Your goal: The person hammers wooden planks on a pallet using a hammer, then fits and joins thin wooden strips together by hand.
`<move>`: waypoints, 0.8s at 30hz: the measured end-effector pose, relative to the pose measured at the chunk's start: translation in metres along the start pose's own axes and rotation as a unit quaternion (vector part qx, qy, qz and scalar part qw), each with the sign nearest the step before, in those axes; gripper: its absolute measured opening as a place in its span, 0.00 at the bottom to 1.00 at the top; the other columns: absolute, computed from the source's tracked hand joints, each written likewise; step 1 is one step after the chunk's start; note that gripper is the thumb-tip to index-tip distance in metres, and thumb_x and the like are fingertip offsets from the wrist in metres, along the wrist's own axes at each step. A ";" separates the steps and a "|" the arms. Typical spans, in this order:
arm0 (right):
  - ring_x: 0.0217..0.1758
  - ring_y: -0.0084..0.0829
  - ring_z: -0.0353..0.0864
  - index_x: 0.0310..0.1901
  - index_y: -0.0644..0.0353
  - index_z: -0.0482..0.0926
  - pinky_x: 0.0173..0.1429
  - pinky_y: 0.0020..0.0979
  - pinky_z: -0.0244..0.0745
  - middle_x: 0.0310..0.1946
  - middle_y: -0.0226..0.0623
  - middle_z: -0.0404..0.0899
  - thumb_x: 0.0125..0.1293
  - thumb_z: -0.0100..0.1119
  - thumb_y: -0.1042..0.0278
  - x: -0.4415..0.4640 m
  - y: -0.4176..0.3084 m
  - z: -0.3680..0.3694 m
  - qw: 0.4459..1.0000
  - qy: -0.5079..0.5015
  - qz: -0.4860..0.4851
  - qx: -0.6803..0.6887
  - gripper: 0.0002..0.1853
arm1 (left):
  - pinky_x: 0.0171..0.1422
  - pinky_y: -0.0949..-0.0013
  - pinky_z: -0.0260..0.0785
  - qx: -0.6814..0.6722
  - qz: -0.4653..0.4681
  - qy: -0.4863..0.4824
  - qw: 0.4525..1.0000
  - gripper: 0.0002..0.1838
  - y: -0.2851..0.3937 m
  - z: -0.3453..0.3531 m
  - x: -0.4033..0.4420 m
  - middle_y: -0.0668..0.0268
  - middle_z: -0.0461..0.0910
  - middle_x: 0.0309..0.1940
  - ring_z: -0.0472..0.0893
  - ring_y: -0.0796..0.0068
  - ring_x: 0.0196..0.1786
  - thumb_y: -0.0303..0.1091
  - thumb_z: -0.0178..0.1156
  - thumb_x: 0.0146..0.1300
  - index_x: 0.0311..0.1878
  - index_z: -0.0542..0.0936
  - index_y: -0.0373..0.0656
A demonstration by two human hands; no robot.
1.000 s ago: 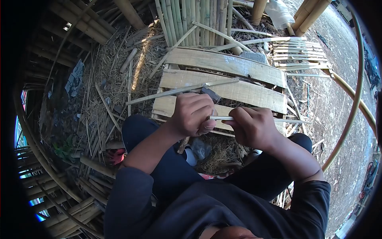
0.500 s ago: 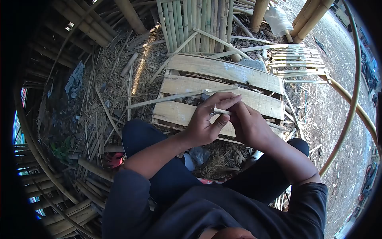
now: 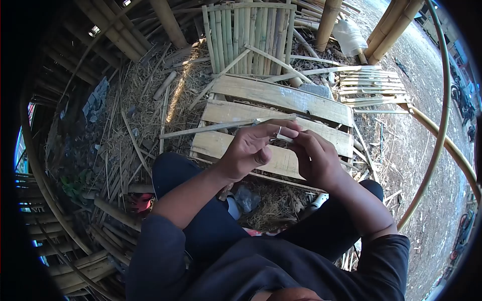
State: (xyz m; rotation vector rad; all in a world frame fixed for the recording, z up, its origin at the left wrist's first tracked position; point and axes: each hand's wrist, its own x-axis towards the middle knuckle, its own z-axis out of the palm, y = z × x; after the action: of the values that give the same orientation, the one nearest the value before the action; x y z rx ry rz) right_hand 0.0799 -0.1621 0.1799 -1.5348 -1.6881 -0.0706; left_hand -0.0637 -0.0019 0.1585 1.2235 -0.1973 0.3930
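Observation:
My right hand [image 3: 317, 156] is closed on a small pale piece of bamboo [image 3: 285, 138], gripped at its right end between thumb and fingers. Beside the left end of this piece shows a thin shiny bit [image 3: 275, 133], too small to name. My left hand [image 3: 246, 150] reaches in from the left, its index finger stretched along the far side of the piece and its thumb apart. The other left fingers are partly hidden. Beyond both hands, a long bamboo strip [image 3: 211, 128] lies across the wooden slatted platform [image 3: 251, 143].
An upright bamboo slat panel [image 3: 248, 40] stands behind the platform. Right of it lie a grey block [image 3: 315, 90] and a small bamboo rack [image 3: 374, 86]. A curved bamboo pole [image 3: 444, 115] arcs along the right. Straw and loose strips cover the ground at left.
My left thumb has come away from the bamboo piece and dropped lower. The right hand keeps the piece, which has shifted slightly right and up in view.

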 end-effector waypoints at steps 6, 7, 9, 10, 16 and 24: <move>0.36 0.46 0.82 0.48 0.64 0.75 0.39 0.43 0.77 0.34 0.44 0.80 0.63 0.63 0.84 0.001 -0.001 -0.003 1.000 -0.009 -0.006 -0.018 0.13 | 0.81 0.49 0.55 -0.001 -0.017 0.020 1.000 0.31 0.008 0.002 -0.002 0.60 0.76 0.61 0.63 0.58 0.80 0.56 0.67 0.68 0.59 0.83 0.37; 0.35 0.46 0.82 0.48 0.64 0.75 0.39 0.43 0.77 0.34 0.44 0.79 0.63 0.63 0.83 0.001 -0.001 -0.002 1.000 -0.004 -0.007 -0.019 0.13 | 0.81 0.50 0.55 -0.012 -0.025 0.028 0.999 0.28 0.010 0.004 -0.003 0.60 0.77 0.60 0.63 0.59 0.79 0.54 0.68 0.69 0.58 0.83 0.38; 0.36 0.46 0.82 0.48 0.64 0.75 0.39 0.43 0.77 0.34 0.44 0.79 0.63 0.63 0.83 0.001 -0.001 -0.002 1.000 -0.004 -0.004 -0.011 0.13 | 0.81 0.54 0.56 -0.024 -0.018 0.042 0.999 0.20 0.012 0.009 -0.004 0.61 0.78 0.61 0.68 0.64 0.75 0.43 0.67 0.71 0.55 0.84 0.36; 0.36 0.46 0.82 0.48 0.65 0.75 0.39 0.43 0.77 0.35 0.44 0.79 0.63 0.63 0.83 0.001 -0.001 -0.003 1.000 -0.005 -0.002 -0.007 0.13 | 0.81 0.56 0.57 -0.030 -0.014 0.048 0.998 0.15 0.013 0.010 -0.004 0.61 0.78 0.61 0.71 0.66 0.73 0.37 0.67 0.72 0.54 0.84 0.36; 0.35 0.48 0.83 0.48 0.65 0.75 0.37 0.43 0.78 0.35 0.45 0.80 0.63 0.65 0.84 -0.002 -0.003 0.000 1.000 0.012 0.007 -0.001 0.13 | 0.74 0.60 0.67 0.089 0.092 0.055 0.990 0.14 0.012 0.012 0.002 0.60 0.79 0.57 0.75 0.68 0.68 0.30 0.72 0.67 0.53 0.84 0.36; 0.32 0.47 0.85 0.48 0.65 0.76 0.34 0.40 0.78 0.33 0.45 0.82 0.64 0.66 0.83 -0.001 -0.003 -0.003 1.000 0.000 0.005 -0.012 0.13 | 0.77 0.55 0.62 0.194 0.051 0.017 0.979 0.23 0.024 0.011 0.005 0.57 0.77 0.63 0.72 0.63 0.72 0.44 0.67 0.72 0.61 0.82 0.37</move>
State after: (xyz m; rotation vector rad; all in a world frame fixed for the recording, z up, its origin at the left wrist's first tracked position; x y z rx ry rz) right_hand 0.0792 -0.1649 0.1826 -1.5616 -1.6847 -0.0870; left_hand -0.0677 -0.0042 0.1849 1.5939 -0.1570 0.5596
